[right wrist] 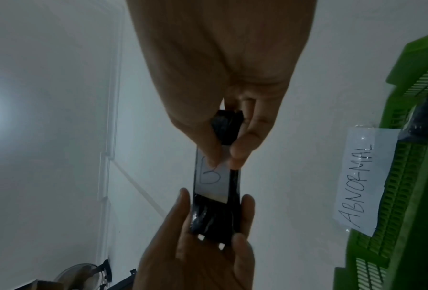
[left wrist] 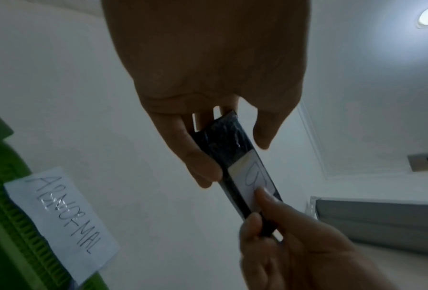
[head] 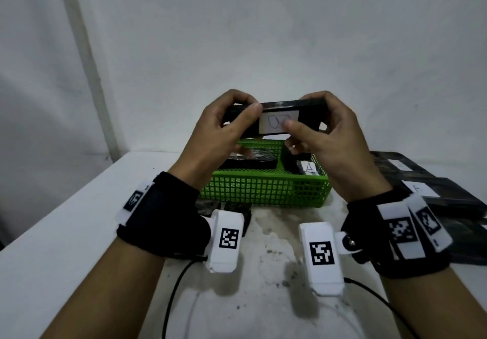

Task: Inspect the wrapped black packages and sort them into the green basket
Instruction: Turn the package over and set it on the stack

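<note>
We hold the wrapped black pkg (head: 279, 117) up over the green basket (head: 263, 188), both hands pinching it: left hand (head: 226, 125) on one end, right hand (head: 324, 128) on the other w/ thumb on the white label (head: 276, 124). Best to slide that thumb off so the mark reads clean, keep the pkg level, then pick the compartment; the basket's paper tag (left wrist: 61, 221) says ABNORMAL.

Green basket (head: 263, 188) sits at 12 o'clock, both compartments partly filled; stacked black packages (head: 432, 188) crowd 3 o'clock; bare tabletop (head: 66, 220) at 9 o'clock.
</note>
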Demonstrator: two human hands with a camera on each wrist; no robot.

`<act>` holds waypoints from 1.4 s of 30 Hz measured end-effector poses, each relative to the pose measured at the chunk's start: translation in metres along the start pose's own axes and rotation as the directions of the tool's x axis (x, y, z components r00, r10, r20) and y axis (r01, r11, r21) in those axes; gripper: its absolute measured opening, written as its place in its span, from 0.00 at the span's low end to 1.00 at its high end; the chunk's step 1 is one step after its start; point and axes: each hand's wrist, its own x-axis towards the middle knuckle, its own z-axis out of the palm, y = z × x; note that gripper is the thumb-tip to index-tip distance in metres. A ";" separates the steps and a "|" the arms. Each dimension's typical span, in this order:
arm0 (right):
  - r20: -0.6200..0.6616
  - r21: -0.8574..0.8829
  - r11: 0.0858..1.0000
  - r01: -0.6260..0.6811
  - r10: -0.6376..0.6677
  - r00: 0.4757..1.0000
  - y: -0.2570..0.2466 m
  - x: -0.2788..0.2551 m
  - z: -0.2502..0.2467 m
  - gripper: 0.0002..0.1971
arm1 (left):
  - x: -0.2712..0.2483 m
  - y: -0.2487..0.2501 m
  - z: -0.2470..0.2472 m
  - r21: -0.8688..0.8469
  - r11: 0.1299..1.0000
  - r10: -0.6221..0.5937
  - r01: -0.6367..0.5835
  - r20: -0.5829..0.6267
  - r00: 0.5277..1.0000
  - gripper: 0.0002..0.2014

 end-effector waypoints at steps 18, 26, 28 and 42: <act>-0.006 0.259 0.966 0.014 -0.013 1.000 -0.001 0.004 -0.004 0.09 | 0.004 0.006 0.002 -0.140 0.980 -0.130 0.145 0.112 0.985 0.18; -0.051 0.156 0.980 -0.123 0.132 0.990 0.005 0.003 -0.004 0.22 | 0.001 0.003 0.005 -0.115 0.988 -0.089 0.103 0.120 0.989 0.21; 0.018 0.192 0.950 -0.245 0.246 0.969 0.001 0.001 -0.003 0.20 | 0.000 0.001 0.004 -0.092 0.993 -0.062 0.072 0.109 0.992 0.20; 0.010 0.181 0.978 -0.103 0.103 0.995 -0.007 0.000 -0.006 0.09 | -0.001 0.004 0.013 -0.163 0.975 -0.148 0.151 0.033 0.988 0.08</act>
